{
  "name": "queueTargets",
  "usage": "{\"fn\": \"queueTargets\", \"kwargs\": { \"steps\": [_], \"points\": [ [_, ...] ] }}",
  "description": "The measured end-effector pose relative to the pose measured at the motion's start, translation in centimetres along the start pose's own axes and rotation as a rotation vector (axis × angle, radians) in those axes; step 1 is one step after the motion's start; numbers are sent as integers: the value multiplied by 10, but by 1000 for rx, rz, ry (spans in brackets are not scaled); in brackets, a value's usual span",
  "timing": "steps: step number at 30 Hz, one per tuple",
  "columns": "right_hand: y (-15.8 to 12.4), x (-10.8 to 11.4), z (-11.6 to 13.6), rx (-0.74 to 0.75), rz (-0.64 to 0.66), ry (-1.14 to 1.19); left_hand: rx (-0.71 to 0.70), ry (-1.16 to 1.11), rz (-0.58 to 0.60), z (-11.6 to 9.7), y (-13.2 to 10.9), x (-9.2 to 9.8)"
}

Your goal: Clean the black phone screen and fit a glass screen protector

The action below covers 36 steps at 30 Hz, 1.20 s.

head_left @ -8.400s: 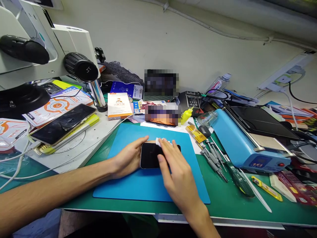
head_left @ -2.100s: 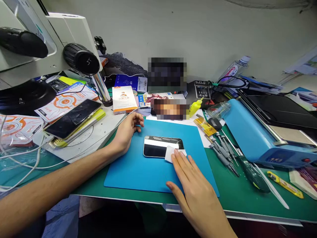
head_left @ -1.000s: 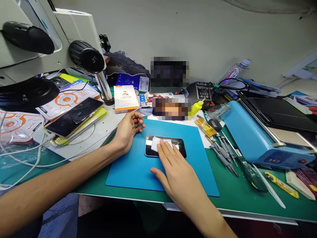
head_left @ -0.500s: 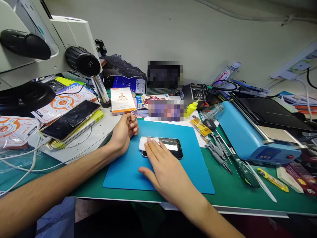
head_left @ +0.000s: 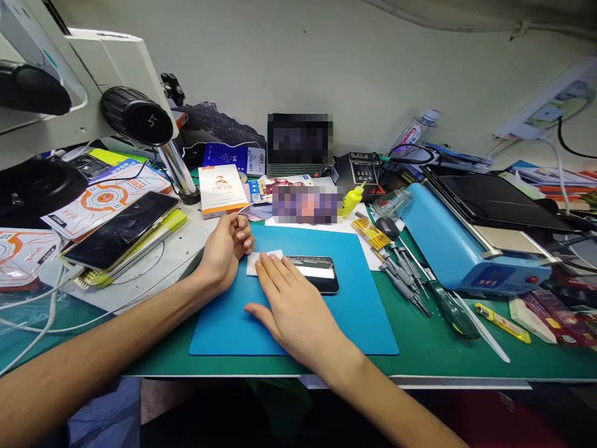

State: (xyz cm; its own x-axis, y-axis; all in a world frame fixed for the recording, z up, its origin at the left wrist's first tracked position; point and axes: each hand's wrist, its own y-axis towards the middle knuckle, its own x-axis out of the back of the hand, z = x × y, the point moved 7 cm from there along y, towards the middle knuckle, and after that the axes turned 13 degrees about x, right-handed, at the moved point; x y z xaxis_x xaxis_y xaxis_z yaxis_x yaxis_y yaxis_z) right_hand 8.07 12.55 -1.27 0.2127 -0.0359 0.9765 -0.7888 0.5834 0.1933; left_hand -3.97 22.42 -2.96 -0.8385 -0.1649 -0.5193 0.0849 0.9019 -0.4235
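Observation:
A dark phone (head_left: pixel 328 281) lies on the blue mat (head_left: pixel 359 323), its surface glossy with a white strip of reflected light. My right hand (head_left: pixel 298 308) reaches over the phone's left part, fingers stretched flat and the thumb apart. Under those fingertips is a folded white wipe (head_left: pixel 252 264), pressed down at the phone's left end and reaching past it onto the mat. My left hand (head_left: pixel 224 252) rests at the mat's upper left edge with its fingers curled in; what they may hold is hidden. A thin white line shows just beyond those fingers.
Left stand a microscope (head_left: pixel 135 115) and a second phone (head_left: pixel 122 230) on a yellow box. Screwdrivers (head_left: pixel 403 280), a green-handled tool (head_left: pixel 452 309), a yellow cutter (head_left: pixel 502 322) and a blue machine (head_left: pixel 448 239) lie right. Behind are a white-orange box (head_left: pixel 222 188) and a yellow bottle (head_left: pixel 353 199).
My right hand has slid the wipe leftward along the phone, past its left end, uncovering more of the phone. My left hand keeps its place. The whole view has shifted slightly.

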Motion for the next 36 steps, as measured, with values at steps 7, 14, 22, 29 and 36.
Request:
{"fn": "queueTargets", "kwargs": {
  "steps": [7, 14, 22, 29, 36],
  "points": [
    [-21, 1, 19, -31, -29, 38, 3, -4, -3, 0, 0, -1],
    [-6, 1, -5, -80, -17, 33, 4, 5, 6, 0, 1, -1],
    [-39, 7, 12, -85, -88, -23, 8, 8, 6, 0, 3, 0],
    [-18, 6, -9, -118, -76, -42, 9, 31, 11, 1, 2, 0],
    [-48, 11, 9, -102, -82, -135, 24, 26, -1, 1, 1, -2]
  ]
}}
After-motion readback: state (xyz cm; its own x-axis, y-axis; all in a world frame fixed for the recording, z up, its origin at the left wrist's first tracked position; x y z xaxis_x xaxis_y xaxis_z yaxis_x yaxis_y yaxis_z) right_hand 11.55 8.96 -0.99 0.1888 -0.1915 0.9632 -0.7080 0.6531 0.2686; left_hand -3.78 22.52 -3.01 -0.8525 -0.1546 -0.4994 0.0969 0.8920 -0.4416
